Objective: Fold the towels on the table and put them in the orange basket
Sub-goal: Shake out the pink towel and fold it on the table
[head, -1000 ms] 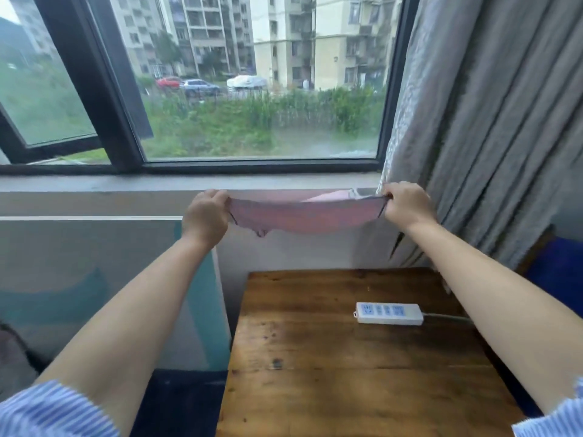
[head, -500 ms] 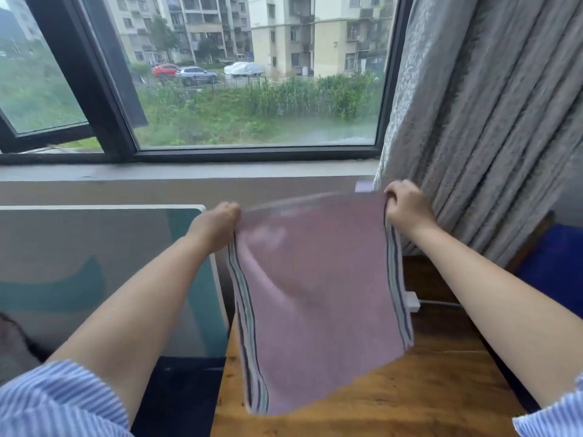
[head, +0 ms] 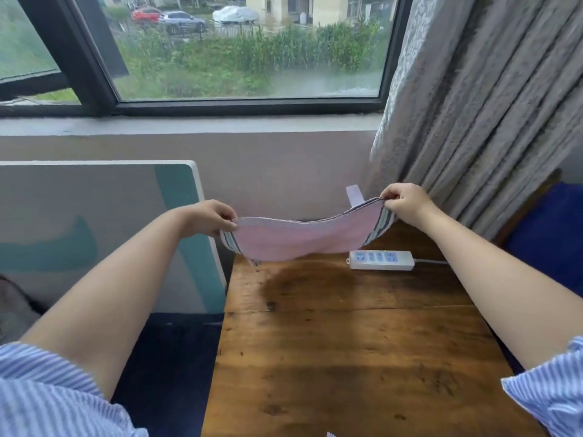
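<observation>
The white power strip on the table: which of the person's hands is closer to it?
Right. The right hand pinches the pink towel just above the power strip; the left hand holds the towel's other end, beyond the table's left edge.

one towel [head: 296, 239], two hands, one table [head: 362, 357], one power strip [head: 381, 260], one curtain [head: 492, 99].

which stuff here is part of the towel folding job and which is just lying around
Part of the job:
pink towel, held in the air by two corners
left hand and right hand, each pinching a corner
wooden table
The orange basket is not in view.

Just lying about:
white power strip on the table
grey curtain
blue cushion
</observation>
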Demonstrator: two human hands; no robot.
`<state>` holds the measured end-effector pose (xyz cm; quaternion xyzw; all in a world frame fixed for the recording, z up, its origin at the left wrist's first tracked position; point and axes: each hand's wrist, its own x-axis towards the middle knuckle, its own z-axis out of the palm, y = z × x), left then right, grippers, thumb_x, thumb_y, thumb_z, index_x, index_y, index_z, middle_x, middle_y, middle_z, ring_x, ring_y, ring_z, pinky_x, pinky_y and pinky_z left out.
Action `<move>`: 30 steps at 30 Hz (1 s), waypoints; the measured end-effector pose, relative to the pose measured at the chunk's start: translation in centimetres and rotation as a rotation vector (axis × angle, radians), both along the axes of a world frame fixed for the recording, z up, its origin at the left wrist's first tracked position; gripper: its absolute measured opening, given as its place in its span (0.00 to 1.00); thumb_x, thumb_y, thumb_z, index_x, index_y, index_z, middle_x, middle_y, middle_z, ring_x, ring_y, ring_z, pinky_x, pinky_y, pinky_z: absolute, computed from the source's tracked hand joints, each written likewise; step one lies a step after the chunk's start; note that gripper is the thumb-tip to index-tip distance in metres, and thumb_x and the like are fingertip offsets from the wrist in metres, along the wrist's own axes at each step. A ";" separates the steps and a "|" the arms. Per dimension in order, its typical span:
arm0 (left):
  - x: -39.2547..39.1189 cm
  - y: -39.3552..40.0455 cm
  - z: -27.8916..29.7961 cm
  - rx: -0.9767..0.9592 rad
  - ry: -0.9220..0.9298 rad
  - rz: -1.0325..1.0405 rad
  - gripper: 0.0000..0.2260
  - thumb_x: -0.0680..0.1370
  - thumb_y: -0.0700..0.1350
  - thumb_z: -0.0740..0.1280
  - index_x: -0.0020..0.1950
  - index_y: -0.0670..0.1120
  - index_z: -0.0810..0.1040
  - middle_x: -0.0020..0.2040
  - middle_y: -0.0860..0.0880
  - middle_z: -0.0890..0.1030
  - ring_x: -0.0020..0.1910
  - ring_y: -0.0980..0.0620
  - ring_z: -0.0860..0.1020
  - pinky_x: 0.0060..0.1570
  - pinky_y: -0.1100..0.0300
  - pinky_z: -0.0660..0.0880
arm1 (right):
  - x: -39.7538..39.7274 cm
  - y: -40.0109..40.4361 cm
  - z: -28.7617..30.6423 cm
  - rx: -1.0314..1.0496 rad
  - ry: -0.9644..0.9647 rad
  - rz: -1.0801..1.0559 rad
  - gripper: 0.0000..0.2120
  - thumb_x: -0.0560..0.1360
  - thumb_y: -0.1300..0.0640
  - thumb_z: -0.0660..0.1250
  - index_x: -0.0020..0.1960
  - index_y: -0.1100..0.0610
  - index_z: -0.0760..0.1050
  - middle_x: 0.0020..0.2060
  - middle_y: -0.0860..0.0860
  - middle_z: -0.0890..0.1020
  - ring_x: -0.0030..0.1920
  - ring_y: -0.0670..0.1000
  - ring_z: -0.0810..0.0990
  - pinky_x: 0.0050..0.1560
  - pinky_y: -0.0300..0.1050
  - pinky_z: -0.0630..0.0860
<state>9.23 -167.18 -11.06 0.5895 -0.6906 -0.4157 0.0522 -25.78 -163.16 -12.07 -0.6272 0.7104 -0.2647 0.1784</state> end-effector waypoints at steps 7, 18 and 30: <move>1.3 -0.7 -1.2 0.135 0.049 0.095 0.08 0.77 0.38 0.63 0.38 0.43 0.75 0.34 0.47 0.72 0.33 0.53 0.73 0.29 0.68 0.75 | -0.2 -0.6 -0.6 0.112 0.015 0.038 0.08 0.69 0.68 0.61 0.39 0.64 0.79 0.29 0.52 0.74 0.32 0.48 0.70 0.30 0.36 0.65; -1.3 -3.5 -2.3 -0.655 -0.172 0.546 0.11 0.77 0.39 0.60 0.54 0.40 0.80 0.56 0.39 0.80 0.57 0.39 0.75 0.53 0.54 0.71 | 2.5 -5.2 -1.4 -0.186 0.150 -0.076 0.13 0.73 0.67 0.58 0.53 0.65 0.78 0.53 0.64 0.79 0.55 0.62 0.75 0.53 0.47 0.70; 3.4 1.9 -10.4 -0.532 -0.351 0.011 0.08 0.76 0.39 0.64 0.51 0.41 0.81 0.51 0.42 0.80 0.54 0.43 0.73 0.48 0.55 0.70 | 2.3 1.3 -10.4 -0.024 0.198 0.179 0.09 0.70 0.71 0.62 0.48 0.68 0.78 0.47 0.64 0.80 0.51 0.62 0.76 0.52 0.48 0.69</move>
